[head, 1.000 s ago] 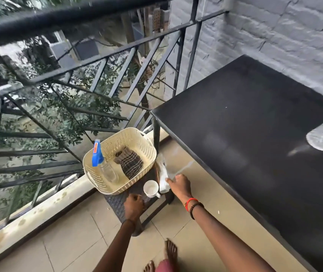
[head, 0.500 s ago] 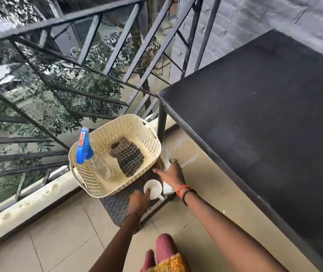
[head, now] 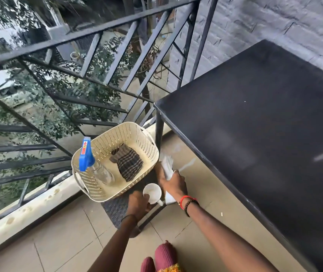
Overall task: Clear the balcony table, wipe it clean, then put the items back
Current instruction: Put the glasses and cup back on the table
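A black railing [head: 101,34] runs along the far left, and a grey brick wall [head: 274,20] stands at the far right. The big black table [head: 254,124] fills the right side. Its leg stands just right of a cream basket [head: 137,134]. The basket sits on a low dark stool [head: 115,209] on the tiled floor [head: 58,242]. In the basket lie 1 clear spray bottle [head: 97,169] with a blue top and 1 dark checked cloth [head: 129,163].

Near the basket, 1 small white cup [head: 152,191] stands on the stool. The left hand [head: 138,203] curls round the cup's side. Just right of it, the right hand [head: 174,183] grips a white paper bundle [head: 166,163], with its fingers wrapped round it.
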The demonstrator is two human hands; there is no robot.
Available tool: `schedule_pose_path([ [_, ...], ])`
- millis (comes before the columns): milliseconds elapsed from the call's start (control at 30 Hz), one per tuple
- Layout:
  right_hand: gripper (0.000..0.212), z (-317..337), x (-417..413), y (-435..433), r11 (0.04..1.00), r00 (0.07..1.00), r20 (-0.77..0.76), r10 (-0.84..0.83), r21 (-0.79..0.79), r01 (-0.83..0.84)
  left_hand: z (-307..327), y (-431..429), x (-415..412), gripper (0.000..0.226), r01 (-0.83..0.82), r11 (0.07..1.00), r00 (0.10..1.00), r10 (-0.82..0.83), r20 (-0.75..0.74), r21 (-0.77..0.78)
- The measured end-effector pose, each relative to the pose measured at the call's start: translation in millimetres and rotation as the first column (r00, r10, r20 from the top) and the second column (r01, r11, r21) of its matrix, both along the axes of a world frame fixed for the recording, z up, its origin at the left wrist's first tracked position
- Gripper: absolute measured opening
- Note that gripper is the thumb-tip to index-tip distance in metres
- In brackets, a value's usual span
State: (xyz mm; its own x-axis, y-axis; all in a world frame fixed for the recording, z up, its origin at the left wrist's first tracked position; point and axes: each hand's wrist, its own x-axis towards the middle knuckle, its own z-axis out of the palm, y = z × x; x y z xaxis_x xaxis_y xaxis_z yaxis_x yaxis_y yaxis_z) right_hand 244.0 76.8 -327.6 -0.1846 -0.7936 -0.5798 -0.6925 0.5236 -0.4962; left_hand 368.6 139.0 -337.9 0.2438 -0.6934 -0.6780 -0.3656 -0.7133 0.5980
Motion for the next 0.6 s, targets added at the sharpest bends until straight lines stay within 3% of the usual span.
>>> schedule_pose_path([
  [233,0.050,58,-8,26,1.000,0.999,0.049,-0.005,-0.027,0.006,61,5,-3,0.023,0.061,0.998,0.998,-0.061,0.000,-0.025],
  [433,0.054,117,-13,47,0.999,0.995,0.095,0.006,-0.036,-0.002,121,15,10,0.036,0.358,0.934,0.906,-0.347,0.242,-0.002],
  [600,0.054,157,-16,58,0.997,0.989,0.144,-0.015,-0.067,0.025,174,7,20,0.037,0.481,0.876,0.852,-0.479,0.212,0.046],
])
